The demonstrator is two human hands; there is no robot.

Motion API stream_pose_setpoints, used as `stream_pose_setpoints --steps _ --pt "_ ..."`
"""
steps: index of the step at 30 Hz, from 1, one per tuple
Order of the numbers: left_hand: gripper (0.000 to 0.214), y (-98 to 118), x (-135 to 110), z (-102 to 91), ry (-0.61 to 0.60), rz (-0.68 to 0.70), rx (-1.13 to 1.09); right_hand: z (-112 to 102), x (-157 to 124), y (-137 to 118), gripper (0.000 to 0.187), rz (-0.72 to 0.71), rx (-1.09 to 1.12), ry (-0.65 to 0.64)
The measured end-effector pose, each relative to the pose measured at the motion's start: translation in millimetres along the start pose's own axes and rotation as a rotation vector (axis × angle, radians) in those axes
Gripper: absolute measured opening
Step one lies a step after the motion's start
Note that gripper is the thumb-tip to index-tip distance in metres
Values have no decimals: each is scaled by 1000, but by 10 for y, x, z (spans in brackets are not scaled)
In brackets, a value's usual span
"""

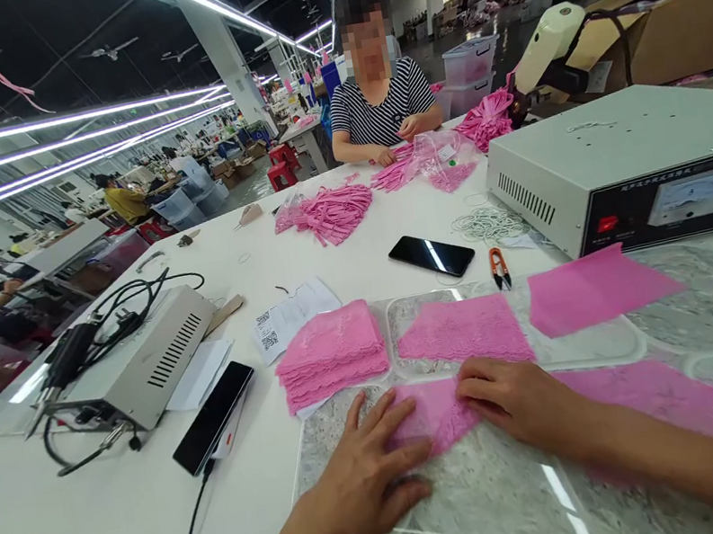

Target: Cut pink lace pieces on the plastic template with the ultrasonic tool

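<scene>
A small piece of pink lace fabric [423, 411] lies on a clear-covered, grey marbled mat [491, 500]. Spread over its left side is my left hand [372, 460], fingers apart and resting flat. My right hand [504, 393] pinches the fabric's right edge, its fingertips bent down and partly hidden. Just behind my hands lies another pink lace piece [469, 330]. A thick stack of pink lace pieces [330, 353] sits behind my left hand. Farther right are a plain pink piece [599, 290] and a long pink strip [687, 403], which my right forearm partly covers.
Orange thread snips [499, 269] and a black phone [431, 255] lie behind the mat. A meter box [625, 158] stands right; a second box [145, 357] and another phone [214, 417] are left. Across the table a person [381, 108] handles pink strips [334, 213].
</scene>
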State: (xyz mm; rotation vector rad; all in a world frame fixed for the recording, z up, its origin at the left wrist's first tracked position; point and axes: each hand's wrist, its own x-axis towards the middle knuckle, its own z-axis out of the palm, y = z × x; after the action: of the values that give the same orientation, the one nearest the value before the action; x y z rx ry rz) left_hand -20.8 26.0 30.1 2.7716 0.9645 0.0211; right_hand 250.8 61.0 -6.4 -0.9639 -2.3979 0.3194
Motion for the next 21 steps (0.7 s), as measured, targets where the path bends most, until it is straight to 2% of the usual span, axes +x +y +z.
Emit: stream_pose_setpoints --steps 5,11,13,17,21 --pt "41 29 -5 -53 -14 16 -13 -82 -120 -62 21 -61 -4 41" --pt "43 73 -28 -72 -57 -20 -43 -181 -325 -99 25 -250 -59 136" --pt "45 102 -37 -96 -66 -29 -52 -253 -370 -139 25 -300 -40 107" --pt "50 161 -32 -168 -61 -52 -54 -446 -449 -237 27 -304 90 -64" --pt "48 188 6 -191 -76 -70 -12 -499 -485 -268 30 -279 31 -17"
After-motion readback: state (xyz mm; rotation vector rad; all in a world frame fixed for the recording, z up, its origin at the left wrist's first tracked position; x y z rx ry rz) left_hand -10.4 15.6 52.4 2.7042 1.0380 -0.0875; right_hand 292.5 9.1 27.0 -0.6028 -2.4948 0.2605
